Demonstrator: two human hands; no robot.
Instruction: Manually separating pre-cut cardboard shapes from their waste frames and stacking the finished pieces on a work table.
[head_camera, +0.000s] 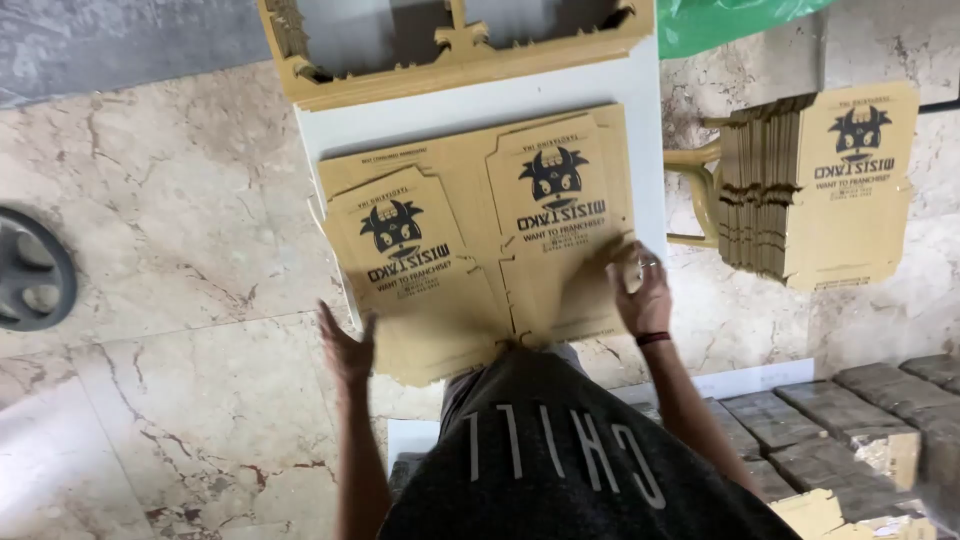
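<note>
— Cardboard, brown and printed in black: is that what you are handling?

— Yes. I am leaning over a flat box blank (470, 250) that is lying on a white board (480, 115). My own dark shirt (560, 460) is hiding its near edge, so I cannot see where it is ending.

— What is each hand doing?

— My left hand (348, 350) is lying flat and spread on the blank's near left corner, fingers loose, gripping nothing. My right hand (640, 290) is curling at the blank's right edge, fingers bent over the flap there; motion is blurring it, so I cannot tell whether it is actually pinching the flap.

— Anything holding other things?

— No real container. A stack of the same blanks (820, 190) is sitting on the marble floor (170, 220) to my right, well apart from my hands. Another cut cardboard pile (460, 50) is lying at the far end of the board, its top running out of view.

— And the edges of the view?

— A dark round thing (30, 270) is being cut off at the left, green plastic (720, 20) at the top, and grey bundles (850, 420) are sitting low on the right; I cannot make out what they are.
</note>
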